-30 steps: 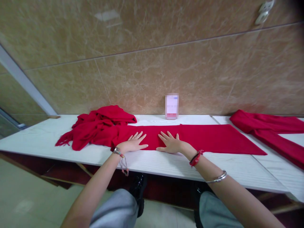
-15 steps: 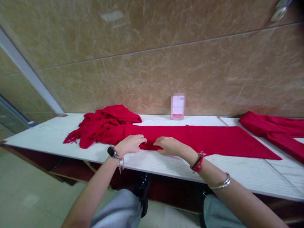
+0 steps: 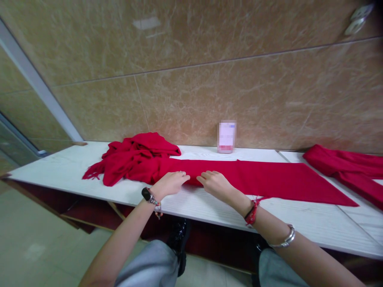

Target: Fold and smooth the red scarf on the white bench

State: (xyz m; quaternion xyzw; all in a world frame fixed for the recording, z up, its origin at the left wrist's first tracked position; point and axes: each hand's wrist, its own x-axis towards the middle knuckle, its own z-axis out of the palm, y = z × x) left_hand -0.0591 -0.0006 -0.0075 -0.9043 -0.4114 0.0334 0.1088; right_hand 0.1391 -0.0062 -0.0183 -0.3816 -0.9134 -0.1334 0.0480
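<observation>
A red scarf (image 3: pixel 269 177) lies along the white tabletop, smooth and flat to the right, ending in a slanted point. Its left part runs into a crumpled heap with a fringed end (image 3: pixel 137 155). My left hand (image 3: pixel 172 183), with a dark band at the wrist, pinches the near edge of the flat part. A short gap to the right, my right hand (image 3: pixel 215 184) grips the same edge with bent fingers. Between the two hands the near edge looks slightly raised. The fingertips are partly hidden against the cloth.
Against the tiled wall (image 3: pixel 185 103) leans a blurred phone-like object (image 3: pixel 226 137), behind the scarf. Another folded red cloth (image 3: pixel 344 163) lies at the right end. The white tabletop (image 3: pixel 60 167) has open shelves beneath, with my legs in front.
Both hands have risen slightly, with the near edge of the scarf between them. My fingers have closed more on the cloth. The view has shifted a little.
</observation>
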